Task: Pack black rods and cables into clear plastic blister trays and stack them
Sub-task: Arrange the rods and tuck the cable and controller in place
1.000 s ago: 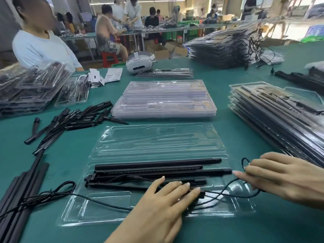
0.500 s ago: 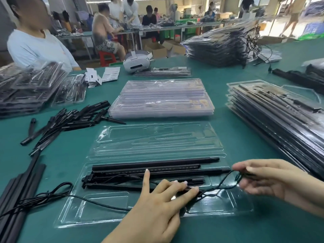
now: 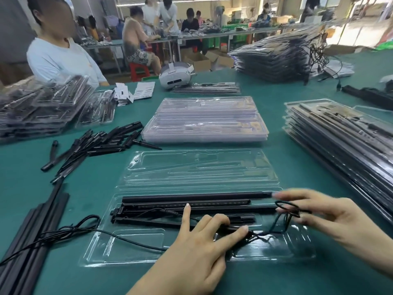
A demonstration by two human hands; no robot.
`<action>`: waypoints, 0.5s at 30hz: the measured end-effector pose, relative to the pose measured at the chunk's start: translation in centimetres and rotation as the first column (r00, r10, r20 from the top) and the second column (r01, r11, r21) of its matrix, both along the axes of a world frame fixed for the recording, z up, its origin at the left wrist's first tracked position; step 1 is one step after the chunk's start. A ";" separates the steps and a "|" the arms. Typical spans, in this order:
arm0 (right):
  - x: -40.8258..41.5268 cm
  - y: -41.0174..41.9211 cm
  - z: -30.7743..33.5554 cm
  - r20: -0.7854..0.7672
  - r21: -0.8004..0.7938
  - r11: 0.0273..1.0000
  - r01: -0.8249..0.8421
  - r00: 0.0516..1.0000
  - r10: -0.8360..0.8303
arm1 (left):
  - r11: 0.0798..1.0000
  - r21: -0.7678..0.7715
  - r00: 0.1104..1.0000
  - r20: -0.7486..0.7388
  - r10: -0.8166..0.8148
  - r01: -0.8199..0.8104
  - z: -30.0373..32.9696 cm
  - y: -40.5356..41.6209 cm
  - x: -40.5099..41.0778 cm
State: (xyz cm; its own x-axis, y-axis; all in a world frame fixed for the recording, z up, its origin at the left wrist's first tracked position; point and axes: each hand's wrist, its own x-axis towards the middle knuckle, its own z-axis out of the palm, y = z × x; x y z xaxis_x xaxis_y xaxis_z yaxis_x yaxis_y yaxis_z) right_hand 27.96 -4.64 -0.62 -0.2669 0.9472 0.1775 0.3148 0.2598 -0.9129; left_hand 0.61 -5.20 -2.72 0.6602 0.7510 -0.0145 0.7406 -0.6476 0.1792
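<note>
While the open clear tray (image 3: 148, 248) lies at lower centre of the frame on the green table (image 3: 287, 167), three long black rods (image 3: 191, 198) are seated in its near half. The lowest rod is pressed down by the left hand (image 3: 191, 252), whose fingers are spread flat and grasp nothing. A loop of thin black cable (image 3: 286, 209) is pinched by the right hand (image 3: 331, 218) at lower right, just above the tray's right pocket. The cable's other end is trailed across the tray to the lower left. Loose black rods (image 3: 95, 143) are heaped at left; a stack of filled trays (image 3: 340, 141) is seen at right.
</note>
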 end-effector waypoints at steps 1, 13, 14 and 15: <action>-0.3 -0.2 0.1 -0.058 -0.037 0.999 -0.035 0.998 0.032 | 0.999 0.030 1.000 -0.012 -0.010 0.010 -0.1 0.0 0.0; -1.9 -1.0 -1.3 0.670 0.335 0.914 -0.230 0.740 -0.059 | 0.992 -0.115 0.989 0.136 0.061 -0.046 -0.3 -0.1 0.0; -2.0 -1.1 -1.5 0.687 0.367 0.901 -0.231 0.720 -0.095 | 0.989 -0.136 0.978 0.190 0.081 -0.056 -0.4 0.0 -0.1; -2.0 -1.2 -1.7 0.688 0.422 0.879 -0.222 0.710 -0.150 | 0.984 -0.162 0.963 0.245 0.111 -0.072 -0.3 0.1 0.0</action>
State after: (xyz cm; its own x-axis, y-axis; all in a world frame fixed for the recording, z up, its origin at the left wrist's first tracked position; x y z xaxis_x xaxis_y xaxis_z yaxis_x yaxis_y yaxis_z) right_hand 25.96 -5.79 -2.33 -0.5189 0.7924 0.3208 0.7754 0.5942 -0.2135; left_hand 0.57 -5.08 -3.03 0.5855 0.8103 0.0265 0.7134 -0.5304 0.4580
